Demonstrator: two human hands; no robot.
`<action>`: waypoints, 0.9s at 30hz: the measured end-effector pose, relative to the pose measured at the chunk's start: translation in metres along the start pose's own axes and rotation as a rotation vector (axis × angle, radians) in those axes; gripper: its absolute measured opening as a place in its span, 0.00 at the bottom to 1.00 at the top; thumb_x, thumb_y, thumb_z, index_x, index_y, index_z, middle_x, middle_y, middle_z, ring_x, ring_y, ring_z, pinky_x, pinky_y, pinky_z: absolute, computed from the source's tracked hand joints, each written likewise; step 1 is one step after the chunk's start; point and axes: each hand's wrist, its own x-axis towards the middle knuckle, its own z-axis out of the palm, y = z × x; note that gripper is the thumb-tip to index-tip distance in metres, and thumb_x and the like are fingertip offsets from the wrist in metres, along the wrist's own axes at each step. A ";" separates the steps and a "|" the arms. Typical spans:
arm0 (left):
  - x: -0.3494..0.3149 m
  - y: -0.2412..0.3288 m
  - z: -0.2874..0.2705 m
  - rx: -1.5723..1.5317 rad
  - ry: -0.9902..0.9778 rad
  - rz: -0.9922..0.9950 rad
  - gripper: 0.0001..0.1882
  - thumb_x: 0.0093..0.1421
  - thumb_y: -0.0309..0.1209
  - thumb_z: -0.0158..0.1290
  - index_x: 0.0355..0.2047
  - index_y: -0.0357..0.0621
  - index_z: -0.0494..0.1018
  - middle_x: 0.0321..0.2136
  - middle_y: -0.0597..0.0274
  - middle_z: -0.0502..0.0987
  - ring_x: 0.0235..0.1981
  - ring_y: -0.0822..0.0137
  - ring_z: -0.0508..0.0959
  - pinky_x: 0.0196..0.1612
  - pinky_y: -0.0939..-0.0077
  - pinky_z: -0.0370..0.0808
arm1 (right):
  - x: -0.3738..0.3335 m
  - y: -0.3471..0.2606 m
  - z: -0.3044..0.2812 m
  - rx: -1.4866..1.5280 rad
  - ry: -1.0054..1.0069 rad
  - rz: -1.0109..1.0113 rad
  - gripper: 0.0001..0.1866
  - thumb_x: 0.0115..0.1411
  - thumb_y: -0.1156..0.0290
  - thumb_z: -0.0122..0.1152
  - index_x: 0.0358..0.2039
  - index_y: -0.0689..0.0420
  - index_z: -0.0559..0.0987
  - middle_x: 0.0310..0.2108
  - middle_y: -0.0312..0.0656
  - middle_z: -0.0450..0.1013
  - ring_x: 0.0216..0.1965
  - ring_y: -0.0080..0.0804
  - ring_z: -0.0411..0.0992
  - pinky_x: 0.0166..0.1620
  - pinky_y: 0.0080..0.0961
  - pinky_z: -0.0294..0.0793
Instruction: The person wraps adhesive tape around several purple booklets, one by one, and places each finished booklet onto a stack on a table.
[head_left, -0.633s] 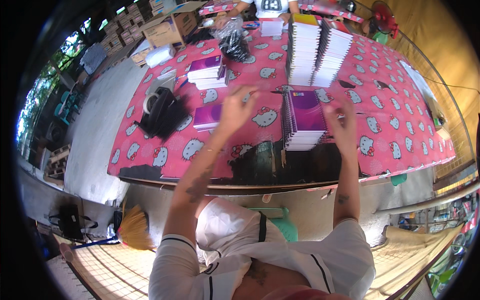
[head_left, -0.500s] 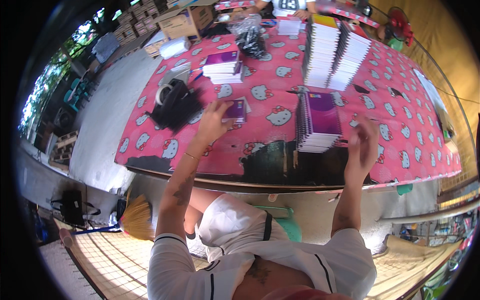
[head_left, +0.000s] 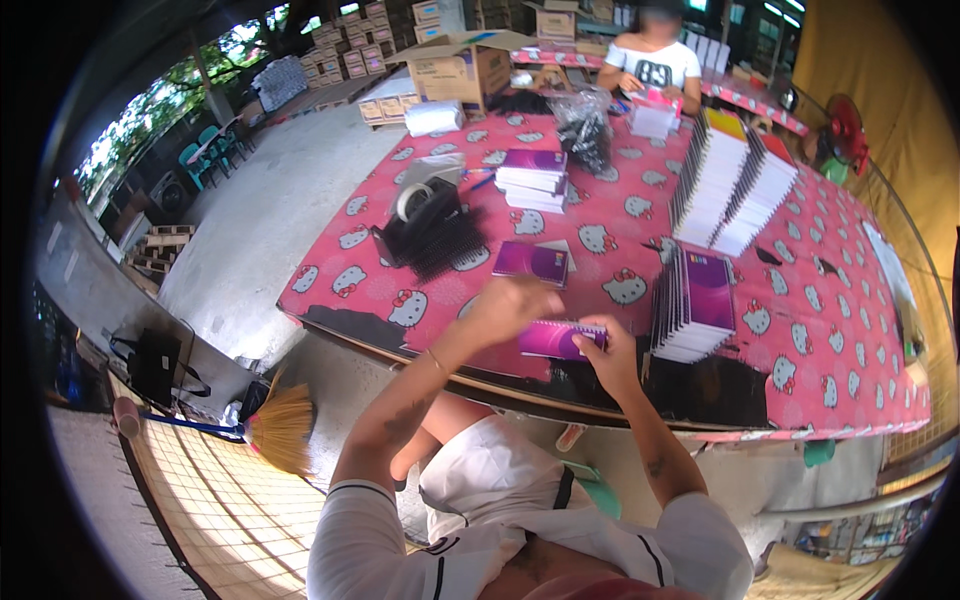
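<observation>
Notebook (head_left: 548, 340) over the table's (head_left: 700, 392) near side, grasped by the right hand (head_left: 614, 358), just come from beside the stack (head_left: 692, 305); single-copy handling appears under way. Blurred left hand (head_left: 512, 308) crosses above, grip unclear.

Lighting mostly daylight, entering top L past the trees (head_left: 150, 125), v. bright there, partly blown out. Concrete floor (head_left: 270, 175) catches a pale glare; mesh panel (head_left: 225, 480) at btm L has bright bands w/ shadow btwn. Strip lights (head_left: 785, 12) show small + white top R. Tabletop (head_left: 625, 285) evenly lit, med. brightness. L hand (head_left: 515, 305) motion-blurred; R hand (head_left: 610, 355) and purple notebook (head_left: 550, 340) clearer. Bkgd boxes (head_left: 350, 45) soft, detail lost. Fisheye: table edge bows, corners black, bluish fringe along L rim.
</observation>
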 end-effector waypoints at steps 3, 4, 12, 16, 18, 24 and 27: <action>-0.014 -0.105 -0.021 0.563 0.180 -0.319 0.11 0.59 0.33 0.57 0.39 0.40 0.77 0.33 0.52 0.76 0.38 0.50 0.78 0.39 0.60 0.78 | -0.004 0.014 0.012 0.082 -0.027 0.043 0.13 0.57 0.75 0.68 0.42 0.61 0.76 0.36 0.39 0.77 0.38 0.21 0.73 0.43 0.22 0.73; -0.024 -0.130 -0.019 0.751 0.114 -0.447 0.11 0.60 0.32 0.56 0.39 0.39 0.75 0.34 0.52 0.75 0.39 0.50 0.78 0.39 0.60 0.78 | -0.006 0.017 0.013 0.139 -0.026 0.064 0.12 0.57 0.75 0.68 0.41 0.61 0.76 0.36 0.39 0.77 0.37 0.20 0.73 0.42 0.21 0.72; -0.045 -0.118 -0.014 0.755 0.301 -0.272 0.06 0.57 0.26 0.53 0.35 0.40 0.72 0.33 0.52 0.75 0.37 0.52 0.78 0.36 0.60 0.78 | -0.014 -0.009 0.026 0.017 -0.282 0.073 0.13 0.60 0.75 0.64 0.45 0.62 0.76 0.34 0.35 0.74 0.35 0.19 0.70 0.41 0.19 0.70; -0.053 -0.043 -0.016 0.319 0.447 -0.384 0.08 0.65 0.30 0.50 0.35 0.36 0.70 0.29 0.50 0.77 0.31 0.48 0.79 0.32 0.58 0.76 | -0.012 -0.011 0.019 0.059 -0.331 0.111 0.16 0.62 0.75 0.62 0.50 0.62 0.78 0.39 0.38 0.78 0.40 0.18 0.71 0.46 0.19 0.71; -0.073 -0.004 -0.018 -0.116 0.420 -0.568 0.12 0.69 0.33 0.46 0.36 0.33 0.69 0.28 0.46 0.78 0.27 0.49 0.80 0.31 0.58 0.74 | -0.011 -0.004 0.016 0.078 -0.354 0.120 0.16 0.61 0.74 0.62 0.50 0.63 0.78 0.39 0.38 0.78 0.40 0.18 0.72 0.46 0.19 0.71; -0.107 0.062 0.033 -0.363 0.498 -0.517 0.10 0.68 0.25 0.43 0.45 0.32 0.68 0.30 0.49 0.73 0.32 0.57 0.75 0.39 0.68 0.72 | -0.015 -0.003 0.030 0.058 -0.325 0.121 0.16 0.61 0.74 0.62 0.49 0.64 0.78 0.38 0.38 0.78 0.40 0.18 0.72 0.45 0.19 0.72; -0.108 0.052 0.011 -0.290 0.536 -0.522 0.07 0.67 0.25 0.48 0.43 0.34 0.70 0.26 0.47 0.78 0.26 0.54 0.80 0.31 0.66 0.74 | -0.016 -0.005 0.027 0.073 -0.364 0.103 0.15 0.61 0.75 0.62 0.49 0.65 0.78 0.39 0.38 0.78 0.40 0.18 0.72 0.45 0.19 0.72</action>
